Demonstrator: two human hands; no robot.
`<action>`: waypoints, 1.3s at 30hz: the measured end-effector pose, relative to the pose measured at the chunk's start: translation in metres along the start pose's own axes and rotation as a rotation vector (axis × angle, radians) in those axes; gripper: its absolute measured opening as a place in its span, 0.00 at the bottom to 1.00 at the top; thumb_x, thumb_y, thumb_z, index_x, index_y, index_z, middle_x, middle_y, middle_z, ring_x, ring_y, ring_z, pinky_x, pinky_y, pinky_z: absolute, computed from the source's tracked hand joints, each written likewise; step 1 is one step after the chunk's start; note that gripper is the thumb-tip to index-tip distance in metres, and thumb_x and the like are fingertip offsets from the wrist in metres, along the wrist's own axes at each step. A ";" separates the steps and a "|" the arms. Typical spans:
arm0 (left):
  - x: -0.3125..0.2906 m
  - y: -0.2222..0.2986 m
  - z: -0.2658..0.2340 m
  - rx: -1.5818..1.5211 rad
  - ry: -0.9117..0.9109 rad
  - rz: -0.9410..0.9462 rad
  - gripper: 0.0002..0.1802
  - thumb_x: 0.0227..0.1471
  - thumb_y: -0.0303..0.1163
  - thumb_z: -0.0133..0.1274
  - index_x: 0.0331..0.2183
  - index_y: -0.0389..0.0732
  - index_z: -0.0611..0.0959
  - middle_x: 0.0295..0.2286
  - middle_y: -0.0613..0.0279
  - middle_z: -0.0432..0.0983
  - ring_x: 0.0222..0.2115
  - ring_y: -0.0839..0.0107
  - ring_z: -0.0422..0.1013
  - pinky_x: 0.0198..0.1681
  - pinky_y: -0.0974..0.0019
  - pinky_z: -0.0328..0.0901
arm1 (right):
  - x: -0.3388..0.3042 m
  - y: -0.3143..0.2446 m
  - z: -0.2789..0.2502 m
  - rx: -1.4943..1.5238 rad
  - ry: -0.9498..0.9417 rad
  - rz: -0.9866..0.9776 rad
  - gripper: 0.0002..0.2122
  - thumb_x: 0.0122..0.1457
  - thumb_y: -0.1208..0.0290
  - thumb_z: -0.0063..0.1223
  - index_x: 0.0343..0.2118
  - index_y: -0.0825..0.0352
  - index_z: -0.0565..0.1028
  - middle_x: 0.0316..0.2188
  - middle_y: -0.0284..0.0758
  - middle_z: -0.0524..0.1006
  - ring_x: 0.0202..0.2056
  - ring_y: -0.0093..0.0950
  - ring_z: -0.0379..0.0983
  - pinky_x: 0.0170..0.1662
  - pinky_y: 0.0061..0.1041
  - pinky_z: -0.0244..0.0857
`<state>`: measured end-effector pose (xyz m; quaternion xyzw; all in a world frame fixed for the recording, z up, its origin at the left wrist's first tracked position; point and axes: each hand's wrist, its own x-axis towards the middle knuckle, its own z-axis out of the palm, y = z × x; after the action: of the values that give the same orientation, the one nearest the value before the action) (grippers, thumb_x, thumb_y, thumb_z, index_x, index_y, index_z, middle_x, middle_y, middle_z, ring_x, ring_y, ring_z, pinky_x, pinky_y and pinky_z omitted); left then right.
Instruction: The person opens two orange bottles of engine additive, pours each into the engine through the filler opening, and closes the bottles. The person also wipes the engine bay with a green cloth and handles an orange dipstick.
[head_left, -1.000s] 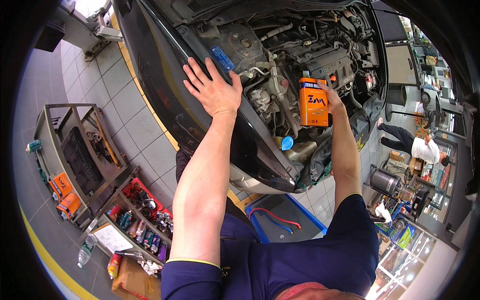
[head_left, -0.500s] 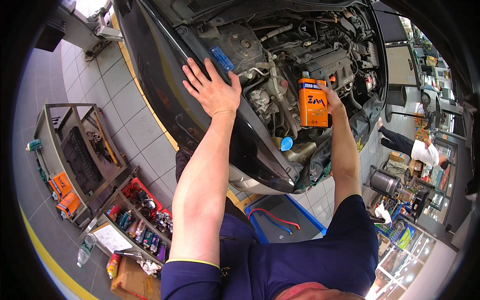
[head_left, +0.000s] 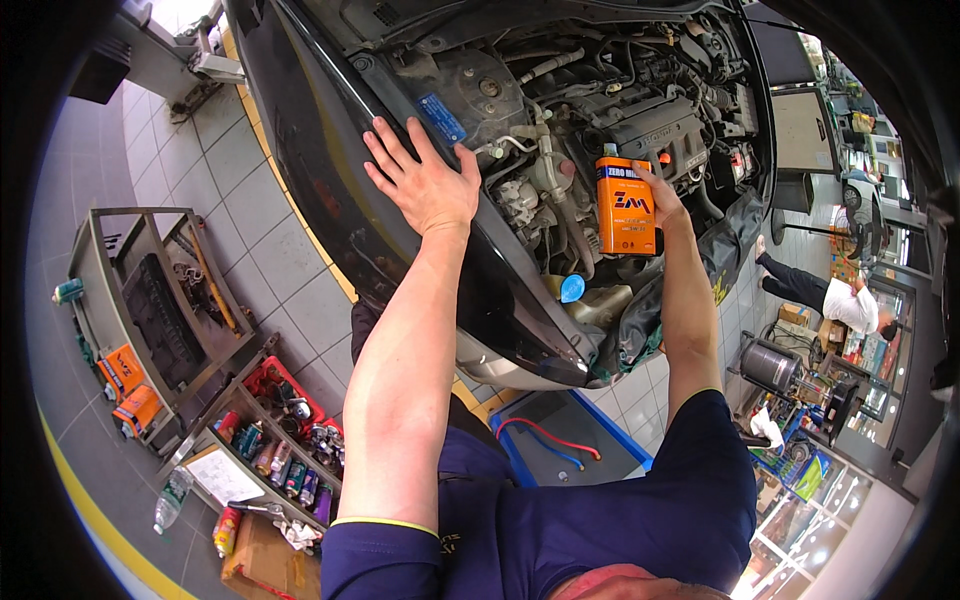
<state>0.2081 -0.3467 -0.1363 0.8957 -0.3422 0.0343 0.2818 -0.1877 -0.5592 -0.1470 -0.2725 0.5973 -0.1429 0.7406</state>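
My left hand (head_left: pixel 425 185) lies flat with fingers spread on the black fender (head_left: pixel 340 170) at the edge of the open engine bay. An orange motor oil can (head_left: pixel 627 215) is in my right hand (head_left: pixel 660 200), gripped by its right side over the engine. The can's spout end points toward the far side, beside the dark engine cover (head_left: pixel 650 130). Whether oil is flowing cannot be made out. A blue washer-fluid cap (head_left: pixel 572 288) sits near the front of the bay, nearer to me than the can.
A dark fender cloth (head_left: pixel 700 285) drapes over the car's front. At left stands a metal cart (head_left: pixel 215 365) with orange oil cans (head_left: pixel 135 405) and several spray cans. A blue-edged tray (head_left: pixel 535 450) with red and blue hoses is below. Another person (head_left: pixel 835 300) stands far right.
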 end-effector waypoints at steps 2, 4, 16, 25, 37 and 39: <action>0.000 0.000 0.000 0.000 -0.001 0.000 0.44 0.59 0.50 0.62 0.70 0.41 0.74 0.79 0.38 0.50 0.81 0.41 0.42 0.82 0.35 0.40 | -0.001 0.000 0.002 0.002 0.019 0.004 0.23 0.72 0.49 0.69 0.53 0.67 0.82 0.43 0.39 0.91 0.39 0.33 0.91 0.41 0.37 0.88; 0.000 0.000 0.000 -0.006 0.000 0.000 0.44 0.59 0.50 0.62 0.71 0.41 0.74 0.79 0.38 0.50 0.81 0.40 0.42 0.82 0.35 0.40 | -0.003 0.001 0.004 0.005 0.008 -0.008 0.23 0.70 0.49 0.71 0.52 0.68 0.83 0.43 0.39 0.91 0.38 0.32 0.91 0.41 0.36 0.88; 0.000 0.000 0.000 -0.009 0.005 0.002 0.43 0.59 0.50 0.62 0.70 0.42 0.74 0.79 0.39 0.49 0.81 0.40 0.42 0.81 0.34 0.42 | -0.001 0.001 0.003 -0.006 0.000 -0.016 0.25 0.69 0.48 0.72 0.53 0.67 0.82 0.43 0.38 0.91 0.38 0.32 0.91 0.41 0.36 0.88; 0.000 -0.001 0.001 -0.003 0.005 0.000 0.43 0.59 0.50 0.62 0.70 0.42 0.74 0.79 0.38 0.50 0.81 0.40 0.43 0.81 0.34 0.41 | -0.002 0.000 0.003 0.011 -0.008 -0.011 0.24 0.69 0.49 0.72 0.53 0.68 0.82 0.43 0.38 0.91 0.38 0.32 0.91 0.42 0.37 0.88; 0.000 -0.001 0.001 -0.004 -0.002 0.003 0.44 0.59 0.50 0.62 0.71 0.42 0.74 0.80 0.39 0.49 0.82 0.40 0.41 0.82 0.34 0.40 | -0.002 0.001 0.003 0.001 -0.001 -0.022 0.24 0.69 0.49 0.72 0.53 0.68 0.82 0.43 0.39 0.91 0.37 0.31 0.91 0.40 0.36 0.88; 0.000 -0.001 0.001 -0.003 -0.001 0.003 0.44 0.59 0.50 0.62 0.71 0.42 0.74 0.80 0.39 0.49 0.82 0.40 0.41 0.82 0.34 0.40 | -0.002 0.000 0.003 -0.003 -0.004 -0.020 0.24 0.69 0.50 0.72 0.53 0.68 0.82 0.42 0.38 0.91 0.37 0.31 0.91 0.40 0.36 0.88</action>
<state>0.2083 -0.3468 -0.1380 0.8948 -0.3437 0.0338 0.2830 -0.1857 -0.5574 -0.1449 -0.2798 0.5935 -0.1489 0.7398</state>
